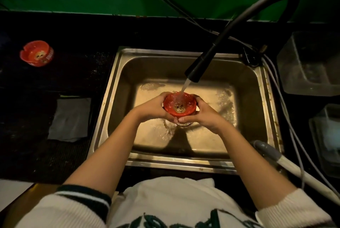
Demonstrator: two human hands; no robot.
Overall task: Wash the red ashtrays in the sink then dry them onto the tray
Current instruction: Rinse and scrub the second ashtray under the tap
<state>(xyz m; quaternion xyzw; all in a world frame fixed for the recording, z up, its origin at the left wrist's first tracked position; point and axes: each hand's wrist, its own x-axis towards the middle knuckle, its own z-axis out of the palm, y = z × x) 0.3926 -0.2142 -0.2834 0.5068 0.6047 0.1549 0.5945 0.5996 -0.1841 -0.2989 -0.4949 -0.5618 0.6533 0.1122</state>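
Now your red ashtray (179, 105) sits bowl-up over the sink (117, 88), tipped slightly toward you, under the black faucet's (199, 66) stream; your left hand (152, 108) and right hand (204, 112) clamp its sides. Another ashtray (37, 53) waits on the worktop (73, 31).

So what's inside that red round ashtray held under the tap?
Running water pours into the red round ashtray, over a gold emblem on its floor. Both hands, left and right, cover its sides; its underside is hidden.
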